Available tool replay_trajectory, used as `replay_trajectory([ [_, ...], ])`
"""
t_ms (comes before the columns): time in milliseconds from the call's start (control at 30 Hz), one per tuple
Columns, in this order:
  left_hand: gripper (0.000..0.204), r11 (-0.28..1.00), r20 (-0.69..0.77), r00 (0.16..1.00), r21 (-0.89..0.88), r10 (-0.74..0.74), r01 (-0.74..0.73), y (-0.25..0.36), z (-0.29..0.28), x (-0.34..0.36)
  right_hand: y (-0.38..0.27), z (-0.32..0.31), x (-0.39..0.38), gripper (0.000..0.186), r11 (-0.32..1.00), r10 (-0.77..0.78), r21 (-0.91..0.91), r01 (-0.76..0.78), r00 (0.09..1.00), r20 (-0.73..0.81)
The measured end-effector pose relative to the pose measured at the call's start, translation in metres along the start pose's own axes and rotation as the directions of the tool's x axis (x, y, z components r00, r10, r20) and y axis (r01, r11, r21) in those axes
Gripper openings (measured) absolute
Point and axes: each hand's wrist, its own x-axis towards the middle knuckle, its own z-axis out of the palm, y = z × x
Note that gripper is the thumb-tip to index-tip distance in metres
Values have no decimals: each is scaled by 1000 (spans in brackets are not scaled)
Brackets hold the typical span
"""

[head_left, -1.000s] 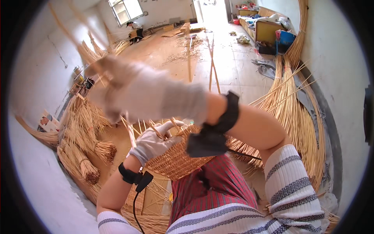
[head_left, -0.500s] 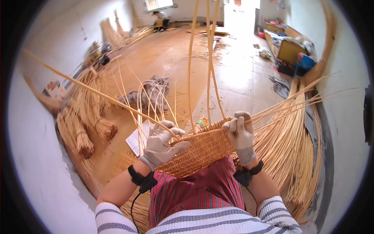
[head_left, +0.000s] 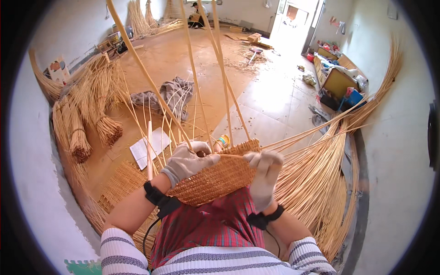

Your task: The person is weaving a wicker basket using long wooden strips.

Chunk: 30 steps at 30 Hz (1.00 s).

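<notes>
Wicker basket [head_left: 215,178]: half-woven, golden-brown, resting on the person's lap against a red striped garment, rim tilted toward the floor ahead.
Uprights [head_left: 201,78]: long pale canes rise from the basket rim and fan up and away past the top of the view; thinner ones spread out to the left.
Left hand [head_left: 188,160]: in a light work glove, laid over the near left part of the rim; its fingers [head_left: 204,149] are curled narrow around the base of one cane where it leaves the weave.
Right hand [head_left: 266,176]: gloved too, pressed on the right end of the basket, fingers [head_left: 263,158] bent over the rim and holding the woven edge.
Wrists: a dark band sits on each, with a thin cable hanging from the left one.
Loose canes [head_left: 321,183]: a thick sheaf lies just right of the basket, running along the floor and bending up the right wall.
Paper sheet [head_left: 149,146]: white, flat on the floor left of the basket, with a pale stick across it.
Woven mat [head_left: 121,183]: lies near the left forearm.
Tied bundles [head_left: 91,114]: several sheaves lean along the left wall.
Grey cloth [head_left: 167,94]: crumpled on the brown floor, well beyond the basket.
Far end: a person [head_left: 198,10] sits near more standing sheaves.
</notes>
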Motion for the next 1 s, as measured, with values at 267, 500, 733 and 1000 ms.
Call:
replay_trajectory([
  [267,49,956,-22,987,-243,161,-161,8,11,-4,-59,26,103,21,889,213,-455,50,835,508],
  [500,66,915,-87,911,41,403,-401,0,11,4,-19,90,150,45,-107,537,-849,517,749,389],
  [733,54,972,7,976,87,218,-217,4,13,2,-43,88,161,18,145,717,-610,779,342,607],
  [1000,39,881,-60,908,277,415,-384,-15,21,7,-124,84,152,39,911,-7,-297,285,731,682],
])
